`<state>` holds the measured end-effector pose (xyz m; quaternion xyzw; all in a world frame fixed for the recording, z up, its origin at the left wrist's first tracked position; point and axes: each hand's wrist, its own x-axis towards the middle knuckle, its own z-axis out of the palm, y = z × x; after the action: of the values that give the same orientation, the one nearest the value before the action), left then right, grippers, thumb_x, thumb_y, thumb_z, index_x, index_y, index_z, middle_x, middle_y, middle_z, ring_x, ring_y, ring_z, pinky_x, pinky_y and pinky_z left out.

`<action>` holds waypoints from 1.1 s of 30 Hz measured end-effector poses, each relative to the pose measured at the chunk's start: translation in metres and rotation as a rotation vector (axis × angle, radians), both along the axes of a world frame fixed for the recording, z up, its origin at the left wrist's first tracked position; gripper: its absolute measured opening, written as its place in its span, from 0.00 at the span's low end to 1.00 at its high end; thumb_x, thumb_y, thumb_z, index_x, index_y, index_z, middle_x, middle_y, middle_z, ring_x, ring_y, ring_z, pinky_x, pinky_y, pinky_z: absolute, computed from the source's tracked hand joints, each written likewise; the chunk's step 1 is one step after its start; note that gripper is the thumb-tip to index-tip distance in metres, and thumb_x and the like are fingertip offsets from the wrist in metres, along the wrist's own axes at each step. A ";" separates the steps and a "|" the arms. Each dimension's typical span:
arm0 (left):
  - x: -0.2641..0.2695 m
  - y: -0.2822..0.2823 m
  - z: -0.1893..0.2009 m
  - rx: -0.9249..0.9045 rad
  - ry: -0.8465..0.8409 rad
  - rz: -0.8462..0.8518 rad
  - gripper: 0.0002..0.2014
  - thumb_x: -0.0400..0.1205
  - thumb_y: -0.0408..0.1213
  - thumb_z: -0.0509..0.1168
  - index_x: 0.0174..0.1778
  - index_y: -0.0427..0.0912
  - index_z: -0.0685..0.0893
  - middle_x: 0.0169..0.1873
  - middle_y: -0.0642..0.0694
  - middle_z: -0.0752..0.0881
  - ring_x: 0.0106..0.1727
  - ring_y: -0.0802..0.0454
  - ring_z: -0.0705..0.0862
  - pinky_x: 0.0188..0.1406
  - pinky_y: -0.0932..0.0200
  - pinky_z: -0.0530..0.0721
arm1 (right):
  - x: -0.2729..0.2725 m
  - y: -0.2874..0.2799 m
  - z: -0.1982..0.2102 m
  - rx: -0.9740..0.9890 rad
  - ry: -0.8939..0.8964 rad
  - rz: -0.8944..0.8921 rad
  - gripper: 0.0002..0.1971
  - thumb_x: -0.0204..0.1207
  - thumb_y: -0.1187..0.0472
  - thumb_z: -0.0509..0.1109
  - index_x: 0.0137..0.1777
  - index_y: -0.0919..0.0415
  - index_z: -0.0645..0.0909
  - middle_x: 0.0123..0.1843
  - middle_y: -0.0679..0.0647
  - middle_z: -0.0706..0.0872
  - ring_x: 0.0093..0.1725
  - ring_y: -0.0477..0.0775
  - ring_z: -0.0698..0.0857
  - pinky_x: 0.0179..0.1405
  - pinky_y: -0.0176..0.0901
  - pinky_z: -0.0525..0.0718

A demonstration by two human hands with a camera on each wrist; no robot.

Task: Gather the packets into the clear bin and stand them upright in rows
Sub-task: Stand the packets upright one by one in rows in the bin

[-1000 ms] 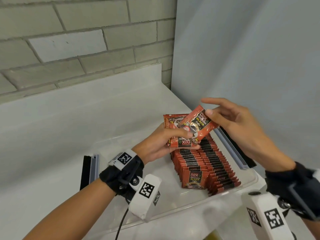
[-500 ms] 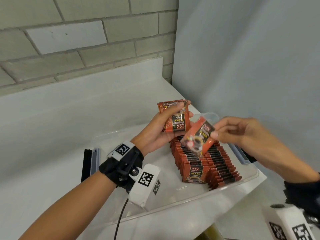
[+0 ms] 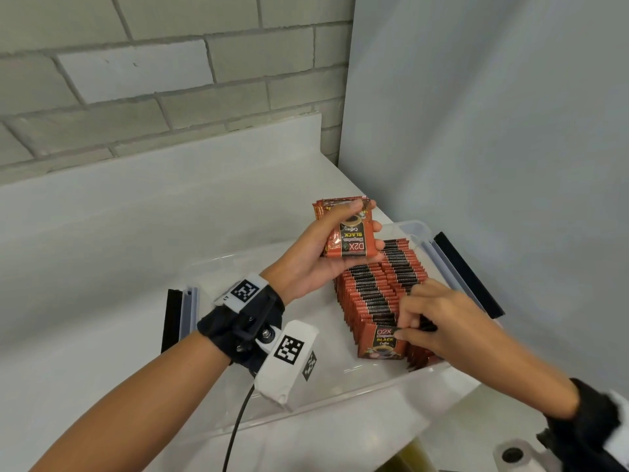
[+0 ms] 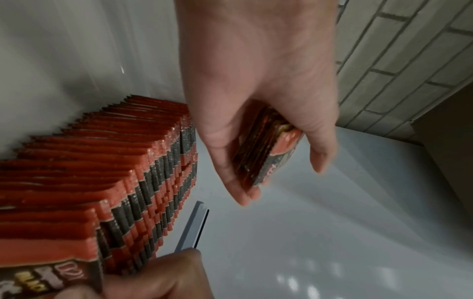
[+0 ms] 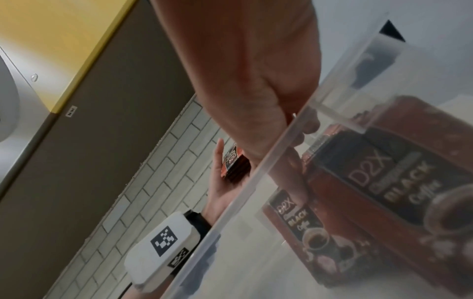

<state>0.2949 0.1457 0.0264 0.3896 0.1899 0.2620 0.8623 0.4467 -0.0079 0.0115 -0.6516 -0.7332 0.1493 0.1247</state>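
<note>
My left hand (image 3: 364, 229) grips a small stack of red-and-black coffee packets (image 3: 347, 243) above the far part of the clear bin (image 3: 340, 403); the left wrist view shows the same stack (image 4: 268, 149) edge-on between thumb and fingers. Two rows of packets (image 3: 381, 291) stand upright along the bin's right side. My right hand (image 3: 408, 327) is down at the near end of the rows, pinching the top of a packet (image 5: 396, 182) that stands at the front. Its fingertips are partly hidden behind the bin wall in the right wrist view.
The bin sits on a white counter (image 3: 136, 233) at a corner, with a brick wall behind and a grey panel (image 3: 493, 131) close on the right. Grey-and-black latch strips (image 3: 178, 318) flank the bin's ends. The bin's left half holds no packets.
My right hand took one packet from the left hand's stack and carried it down to the near end of the rows. The left hand stayed raised with the stack.
</note>
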 end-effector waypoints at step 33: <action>0.000 -0.002 -0.003 0.083 0.008 -0.051 0.15 0.76 0.28 0.67 0.55 0.46 0.88 0.52 0.42 0.90 0.51 0.46 0.89 0.48 0.54 0.88 | -0.012 0.040 0.041 0.000 0.918 -0.447 0.21 0.64 0.50 0.77 0.54 0.56 0.79 0.37 0.47 0.91 0.37 0.41 0.88 0.34 0.30 0.80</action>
<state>0.2947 0.1434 0.0235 0.4305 0.1724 0.2462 0.8511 0.4352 0.0318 0.0529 -0.6599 -0.4455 0.3898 0.4628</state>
